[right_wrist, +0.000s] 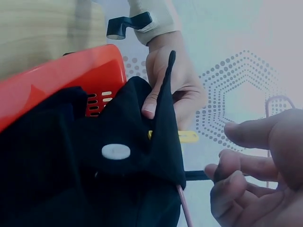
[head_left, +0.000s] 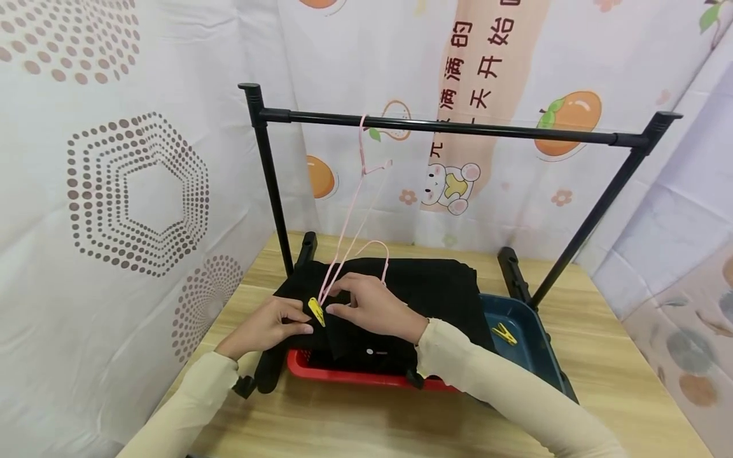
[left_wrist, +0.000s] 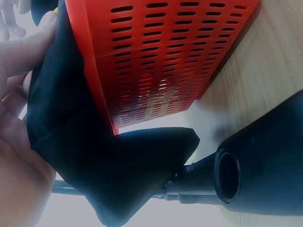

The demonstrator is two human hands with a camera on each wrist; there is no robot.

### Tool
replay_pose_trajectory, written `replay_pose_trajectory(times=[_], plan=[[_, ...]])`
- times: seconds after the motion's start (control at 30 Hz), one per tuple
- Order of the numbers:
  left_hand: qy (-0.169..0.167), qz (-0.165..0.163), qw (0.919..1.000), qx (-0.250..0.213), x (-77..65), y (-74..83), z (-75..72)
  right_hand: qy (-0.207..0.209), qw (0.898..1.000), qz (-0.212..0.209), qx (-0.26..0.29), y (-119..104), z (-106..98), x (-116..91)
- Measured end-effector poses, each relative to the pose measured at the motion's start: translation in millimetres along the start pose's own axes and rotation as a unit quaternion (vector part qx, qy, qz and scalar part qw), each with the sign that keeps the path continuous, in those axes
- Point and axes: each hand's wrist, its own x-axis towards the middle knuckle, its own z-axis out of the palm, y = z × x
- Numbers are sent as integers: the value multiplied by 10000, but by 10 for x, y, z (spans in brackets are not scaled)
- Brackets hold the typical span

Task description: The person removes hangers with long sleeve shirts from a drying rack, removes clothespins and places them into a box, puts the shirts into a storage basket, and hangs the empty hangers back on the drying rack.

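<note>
Black cloth with a small white oval piece (right_wrist: 116, 151) spills over the red slotted basket (head_left: 366, 380). My left hand (head_left: 268, 327) grips the black cloth (left_wrist: 71, 123) near its corner, thumb against the fabric. A yellow clothespin (head_left: 317, 312) sits on the cloth at the lower end of a pink hanger (head_left: 346, 232), whose hook is over the black rail. Beside the clothespin is my right hand (head_left: 375, 305), fingers loosely bent and apart from it in the right wrist view. A second pink hook (head_left: 385, 251) rises behind the right hand.
A black rack with a horizontal rail (head_left: 446, 126) stands over the cloth, its feet on the wooden table (head_left: 343, 426). At the right, a dark blue tray (head_left: 541, 337) holds another yellow clothespin (head_left: 504, 333). Patterned curtains (head_left: 137, 191) surround the table.
</note>
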Motion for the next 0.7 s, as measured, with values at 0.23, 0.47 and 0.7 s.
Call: replay_pose_trajectory(times=[0.23,0.47,0.7], plan=[[-27,-15,9999,-136,-1,6,2,-233,9990,245,-296,-42,117,148],[-26,-118,9999,-106,-22,22,9,-565,9964,481,-418,-36,212,219],[24,-46,9999,-141,-10,26,13,-427,9973,252,-542,-3,272,212]])
